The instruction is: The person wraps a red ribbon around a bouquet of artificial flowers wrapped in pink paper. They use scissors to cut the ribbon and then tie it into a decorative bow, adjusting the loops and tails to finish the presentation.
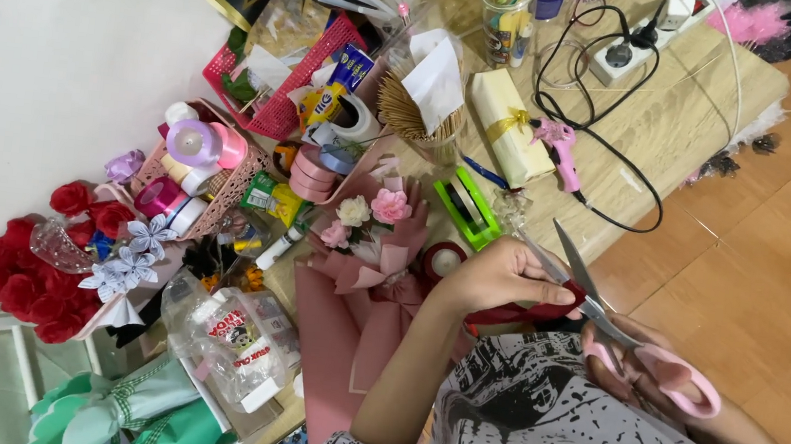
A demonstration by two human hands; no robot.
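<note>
My right hand (640, 360) grips pink-handled scissors (602, 307) with the blades open and pointing up toward the table. My left hand (505, 275) pinches a strip of dark red ribbon (518, 313) right at the blades. Just left of my left hand lies a small bouquet (368, 249) of pink and white flowers wrapped in dusty pink paper, and a dark red ribbon roll (443, 256) sits beside it.
A low wooden table (681, 115) carries a pink glue gun (560, 151), a cream gift box (508, 126), a power strip (629, 51), a green tape dispenser (466, 205), baskets of ribbon rolls (196, 167) and a jar of skewers (417, 107). Red roses (28, 272) lie at left.
</note>
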